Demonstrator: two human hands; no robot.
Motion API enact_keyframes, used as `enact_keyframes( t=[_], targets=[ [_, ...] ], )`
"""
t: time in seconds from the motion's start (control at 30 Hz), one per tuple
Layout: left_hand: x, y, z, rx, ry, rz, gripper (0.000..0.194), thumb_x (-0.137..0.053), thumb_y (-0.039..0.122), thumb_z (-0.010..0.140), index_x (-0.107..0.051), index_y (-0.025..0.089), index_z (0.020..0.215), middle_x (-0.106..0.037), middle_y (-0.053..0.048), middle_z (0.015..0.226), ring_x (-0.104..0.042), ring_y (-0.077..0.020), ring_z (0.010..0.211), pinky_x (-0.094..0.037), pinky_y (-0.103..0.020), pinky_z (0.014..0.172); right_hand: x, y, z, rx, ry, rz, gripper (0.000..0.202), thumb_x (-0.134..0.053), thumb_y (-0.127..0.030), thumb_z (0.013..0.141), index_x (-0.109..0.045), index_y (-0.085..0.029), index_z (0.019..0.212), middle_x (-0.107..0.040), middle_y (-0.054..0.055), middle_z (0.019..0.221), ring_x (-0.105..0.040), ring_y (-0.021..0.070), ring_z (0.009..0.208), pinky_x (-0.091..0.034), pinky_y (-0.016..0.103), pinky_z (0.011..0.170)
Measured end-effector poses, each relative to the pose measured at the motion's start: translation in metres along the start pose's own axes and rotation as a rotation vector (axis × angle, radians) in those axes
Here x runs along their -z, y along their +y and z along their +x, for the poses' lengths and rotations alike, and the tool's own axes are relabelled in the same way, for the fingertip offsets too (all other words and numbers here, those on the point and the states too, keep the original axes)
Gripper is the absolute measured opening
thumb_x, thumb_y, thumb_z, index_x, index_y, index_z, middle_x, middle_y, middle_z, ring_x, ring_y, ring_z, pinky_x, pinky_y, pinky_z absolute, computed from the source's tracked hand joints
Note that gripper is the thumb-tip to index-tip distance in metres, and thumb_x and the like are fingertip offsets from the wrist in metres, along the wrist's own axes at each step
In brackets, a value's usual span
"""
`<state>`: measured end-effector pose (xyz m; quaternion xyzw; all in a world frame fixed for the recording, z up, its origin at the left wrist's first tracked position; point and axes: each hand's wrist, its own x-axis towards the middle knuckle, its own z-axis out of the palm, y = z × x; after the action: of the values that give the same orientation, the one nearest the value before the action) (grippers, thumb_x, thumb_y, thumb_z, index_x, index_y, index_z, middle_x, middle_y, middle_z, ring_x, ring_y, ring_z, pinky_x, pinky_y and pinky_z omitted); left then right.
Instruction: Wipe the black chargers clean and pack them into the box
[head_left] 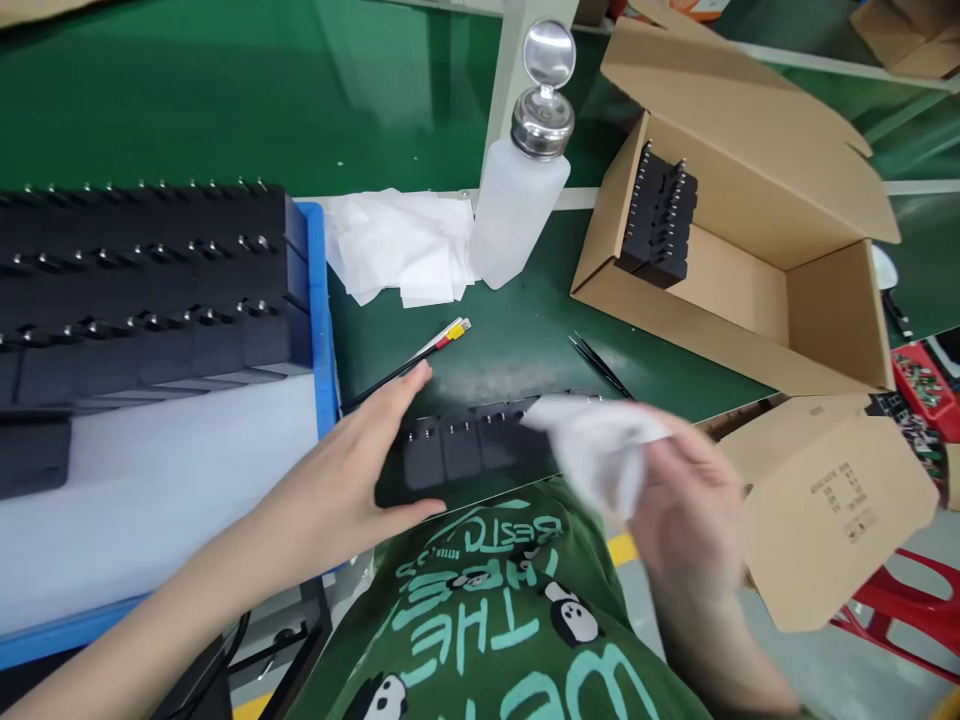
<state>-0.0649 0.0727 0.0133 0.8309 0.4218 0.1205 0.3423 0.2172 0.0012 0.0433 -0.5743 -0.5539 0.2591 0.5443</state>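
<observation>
A row of black plug adapters (461, 450) with metal pins lies along the near edge of the green bench. My left hand (375, 455) is at the left end of that row, thumb and fingers spread apart, with nothing in its grasp. On the right, my right hand (690, 500) grips a white wipe (600, 445), both blurred by motion. The wipe hangs over the row's right end; whether it touches the adapters I cannot tell. Beyond my left hand lies a black cable (397, 372) with a red and yellow connector end. Black tweezers (600, 365) rest near my right hand.
A blue tray (321, 330) at left holds several black adapters (150, 290) in rows. White wipes (409, 245) lie stacked beside a pump-top bottle (521, 205) with its lid up. An open cardboard box (742, 285) at right holds black adapters (660, 215).
</observation>
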Motion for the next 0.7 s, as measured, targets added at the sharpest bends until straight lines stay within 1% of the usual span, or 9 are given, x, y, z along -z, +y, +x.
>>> enact_keyframes(
  t=[0.07,0.1,0.13,0.17,0.23,0.27,0.37,0.5,0.7],
  targets=[
    [0.005,-0.003,-0.006,0.046,-0.007,0.027,0.100,-0.061,0.059,0.088,0.003,0.035,0.160,-0.046,-0.009,0.156,-0.051,-0.0375,0.137,-0.058,-0.053,0.095,0.020,0.012,-0.007,0.164,0.373,-0.225,0.043,-0.047,-0.007,0.097,-0.067,-0.030,0.128,-0.074,-0.003,0.118,-0.074,0.0168,0.101,-0.064,0.032,0.084],
    [0.006,-0.006,-0.007,0.048,-0.012,0.030,0.097,-0.059,0.060,0.089,0.001,0.035,0.160,-0.052,-0.008,0.151,-0.054,-0.0366,0.135,-0.059,-0.052,0.094,0.024,0.021,-0.012,0.274,0.437,-0.363,0.047,-0.048,-0.004,0.095,-0.065,-0.030,0.131,-0.073,-0.003,0.121,-0.073,0.0177,0.106,-0.062,0.034,0.093],
    [0.007,-0.008,-0.008,0.039,-0.019,0.035,0.093,-0.057,0.061,0.090,-0.002,0.035,0.160,-0.058,-0.007,0.146,-0.056,-0.0357,0.133,-0.058,-0.052,0.095,0.024,0.030,-0.018,0.362,0.404,-0.487,0.050,-0.051,-0.003,0.093,-0.064,-0.030,0.132,-0.073,-0.003,0.123,-0.072,0.0190,0.108,-0.059,0.038,0.101],
    [0.007,-0.010,-0.008,0.021,-0.022,0.045,0.088,-0.056,0.062,0.091,-0.010,0.035,0.160,-0.062,-0.006,0.142,-0.057,-0.0350,0.132,-0.056,-0.053,0.099,0.021,0.039,-0.025,0.416,0.298,-0.591,0.053,-0.055,-0.002,0.090,-0.063,-0.030,0.134,-0.072,-0.002,0.124,-0.072,0.0214,0.110,-0.055,0.041,0.106],
    [0.006,-0.014,-0.006,-0.021,-0.022,0.073,0.075,-0.052,0.065,0.091,-0.029,0.034,0.155,-0.064,-0.006,0.138,-0.059,-0.0338,0.130,-0.051,-0.054,0.107,0.008,0.055,-0.037,0.431,0.059,-0.726,0.058,-0.063,-0.006,0.085,-0.059,-0.025,0.139,-0.070,0.006,0.129,-0.067,0.0296,0.119,-0.049,0.049,0.111],
    [0.005,-0.015,-0.005,-0.040,-0.019,0.085,0.070,-0.050,0.067,0.091,-0.038,0.032,0.150,-0.065,-0.006,0.138,-0.060,-0.0333,0.129,-0.049,-0.054,0.109,0.000,0.060,-0.041,0.435,0.002,-0.783,0.060,-0.066,-0.009,0.084,-0.056,-0.021,0.142,-0.068,0.010,0.131,-0.062,0.0334,0.126,-0.046,0.052,0.113],
    [0.005,-0.018,-0.003,-0.061,-0.004,0.094,0.064,-0.049,0.067,0.092,-0.051,0.028,0.142,-0.065,-0.007,0.138,-0.062,-0.0319,0.126,-0.047,-0.051,0.112,-0.022,0.062,-0.048,0.527,-0.053,-0.965,0.065,-0.063,-0.012,0.086,-0.046,-0.010,0.149,-0.064,0.018,0.134,-0.051,0.0321,0.137,-0.037,0.048,0.119],
    [0.004,-0.019,-0.003,-0.090,0.021,0.074,0.062,-0.056,0.061,0.091,-0.051,0.027,0.142,-0.066,-0.006,0.137,-0.066,-0.0299,0.121,-0.046,-0.051,0.114,-0.042,0.050,-0.046,0.687,-0.157,-0.920,0.047,-0.049,-0.004,0.088,-0.061,-0.011,0.134,-0.072,0.011,0.123,-0.058,0.0217,0.131,-0.039,0.035,0.118],
    [0.001,-0.019,-0.001,-0.140,0.057,0.072,0.056,-0.063,0.051,0.090,-0.054,0.023,0.138,-0.067,-0.008,0.134,-0.068,-0.0276,0.117,-0.045,-0.050,0.114,-0.076,0.042,-0.043,0.867,-0.220,-0.725,0.032,-0.048,-0.011,0.096,-0.071,-0.011,0.119,-0.072,0.009,0.122,-0.062,0.0211,0.127,-0.042,0.032,0.117]
  ],
)
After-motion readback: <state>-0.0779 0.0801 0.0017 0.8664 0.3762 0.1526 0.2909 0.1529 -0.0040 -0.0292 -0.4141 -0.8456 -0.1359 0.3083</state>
